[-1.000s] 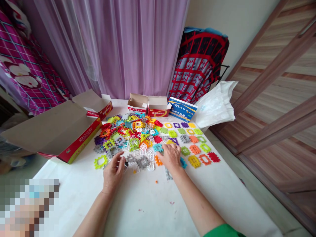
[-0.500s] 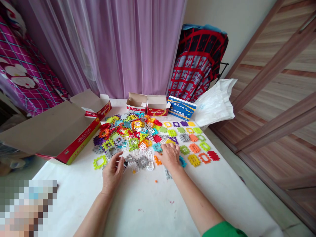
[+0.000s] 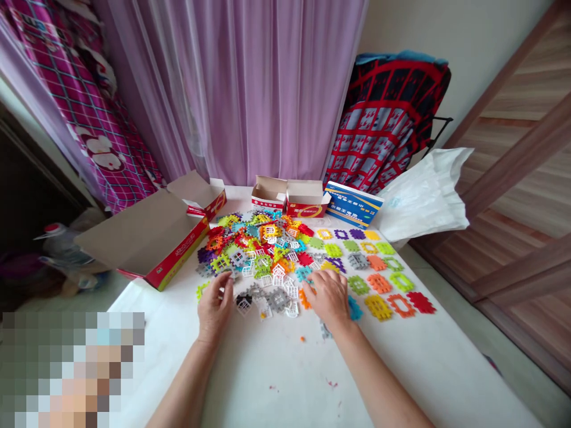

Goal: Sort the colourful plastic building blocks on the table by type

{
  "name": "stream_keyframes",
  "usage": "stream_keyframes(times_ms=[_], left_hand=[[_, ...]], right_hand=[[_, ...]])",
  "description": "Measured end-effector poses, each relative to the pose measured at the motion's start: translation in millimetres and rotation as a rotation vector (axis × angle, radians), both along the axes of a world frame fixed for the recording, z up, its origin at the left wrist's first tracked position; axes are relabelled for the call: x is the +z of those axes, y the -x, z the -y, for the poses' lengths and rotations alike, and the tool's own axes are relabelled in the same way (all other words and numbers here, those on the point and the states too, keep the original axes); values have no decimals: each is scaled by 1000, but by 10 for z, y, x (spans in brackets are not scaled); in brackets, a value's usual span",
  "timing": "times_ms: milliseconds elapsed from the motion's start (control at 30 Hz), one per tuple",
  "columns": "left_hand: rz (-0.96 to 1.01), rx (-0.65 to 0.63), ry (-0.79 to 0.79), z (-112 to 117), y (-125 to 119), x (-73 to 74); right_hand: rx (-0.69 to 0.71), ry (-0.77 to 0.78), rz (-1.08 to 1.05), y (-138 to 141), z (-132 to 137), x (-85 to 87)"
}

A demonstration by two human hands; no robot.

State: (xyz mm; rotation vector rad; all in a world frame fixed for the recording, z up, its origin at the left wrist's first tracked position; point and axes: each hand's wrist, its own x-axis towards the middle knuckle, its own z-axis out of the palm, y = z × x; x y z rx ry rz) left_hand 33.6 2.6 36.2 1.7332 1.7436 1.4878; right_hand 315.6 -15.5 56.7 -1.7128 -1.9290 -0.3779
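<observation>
A heap of mixed plastic waffle-block tiles (image 3: 256,249) lies on the white tabletop (image 3: 250,380), with coloured tiles set out in loose rows (image 3: 370,273) to its right. My left hand (image 3: 215,306) rests at the heap's front edge, its fingers curled beside white and grey tiles and partly over a lime tile (image 3: 200,290). My right hand (image 3: 328,297) lies palm down on the tiles, next to an orange tile (image 3: 304,299) and a blue tile (image 3: 354,308). Whatever lies under either palm is hidden.
Behind the heap stand an open red-and-cardboard box (image 3: 147,238), two small open boxes (image 3: 269,193), and a blue printed box (image 3: 354,204). A white plastic bag (image 3: 423,196) sits at the far right corner. A pixelated patch (image 3: 71,371) covers the lower left.
The whole scene has shifted right in the picture as the view turned. My left hand has closed in on the lime tile, and my right hand stays among the same tiles.
</observation>
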Motion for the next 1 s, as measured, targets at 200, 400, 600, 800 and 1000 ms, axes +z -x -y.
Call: stream_keyframes(times_ms=[200, 400, 600, 800, 1000], left_hand=[[-347, 115, 32, -416, 426, -1], [-607, -89, 183, -348, 197, -149], [-640, -260, 177, -134, -111, -145], [-603, -287, 148, -227, 16, 22], [-715, -101, 204, -507, 450, 201]], right_hand=[[261, -149, -124, 245, 223, -115], [348, -191, -207, 270, 281, -185], [354, -202, -208, 248, 277, -212], [363, -224, -209, 237, 285, -219], [362, -229, -216, 241, 289, -218]])
